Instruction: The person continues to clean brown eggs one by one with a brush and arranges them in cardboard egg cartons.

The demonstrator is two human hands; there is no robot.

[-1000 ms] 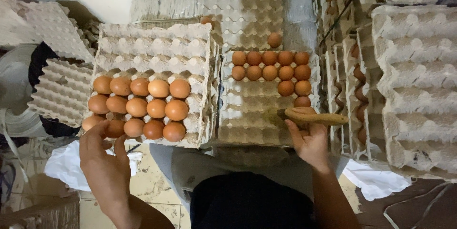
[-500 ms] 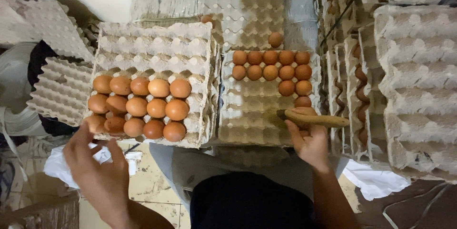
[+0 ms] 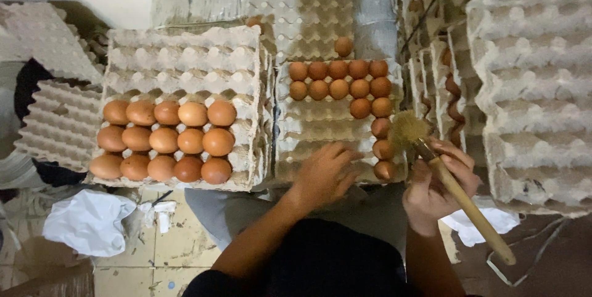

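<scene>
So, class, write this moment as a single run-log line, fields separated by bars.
left hand: resting on middle egg tray | right hand: holding brush upright | eggs: part-filled tray

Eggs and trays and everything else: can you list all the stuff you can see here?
Left eggs: fifteen, brown, three rows in left tray.
Middle eggs: about fifteen, brown, in middle tray.
Empty trays: many, grey, stacked at right and rear.
Brush: one, wooden handle, pale bristles, by the middle eggs.
White bag: one, on the floor, lower left.
Left hand: on the middle tray's near edge.
Right hand: fingers around the brush.
</scene>
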